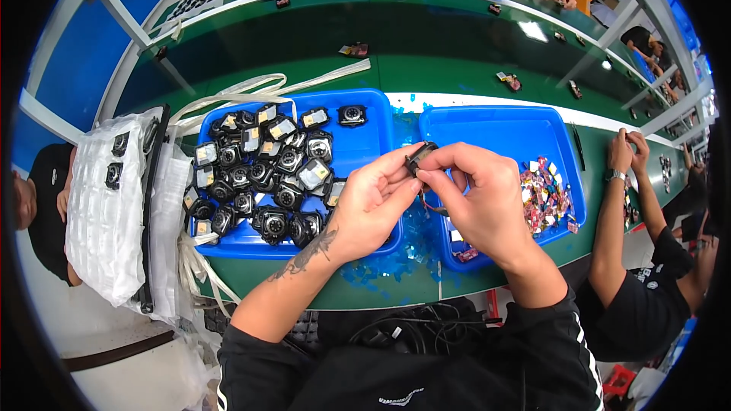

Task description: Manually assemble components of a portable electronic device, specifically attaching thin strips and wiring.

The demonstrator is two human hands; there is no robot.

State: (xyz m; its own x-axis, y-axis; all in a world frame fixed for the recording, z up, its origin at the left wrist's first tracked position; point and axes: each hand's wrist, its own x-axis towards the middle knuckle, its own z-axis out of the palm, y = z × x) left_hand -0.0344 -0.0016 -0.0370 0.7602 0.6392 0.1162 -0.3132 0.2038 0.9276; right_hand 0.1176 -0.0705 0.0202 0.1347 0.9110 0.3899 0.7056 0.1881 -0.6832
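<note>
My left hand (pixel 369 202) holds a small black watch case (pixel 421 155) between its fingertips, over the gap between two blue trays. Fingers and thumb of my right hand (pixel 487 202) are closed on the same case from the other side, hiding much of it. A thin reddish strip shows just below the fingers; its kind is unclear. Under and left of my left hand, the left tray (pixel 362 148) bears many black watch cases (pixel 289 158), some with pale labels. Beside my right hand, the right tray (pixel 495 125) holds a heap of small red, white and yellow electronic parts (pixel 544 198).
Blue film scraps (pixel 411 240) litter the green table between the trays. White straps (pixel 228 99) and a stack of clear plastic blister trays (pixel 110 205) lie at left. Beyond runs a green conveyor belt (pixel 426 38) with scattered parts. A co-worker's arms (pixel 613 198) are at right.
</note>
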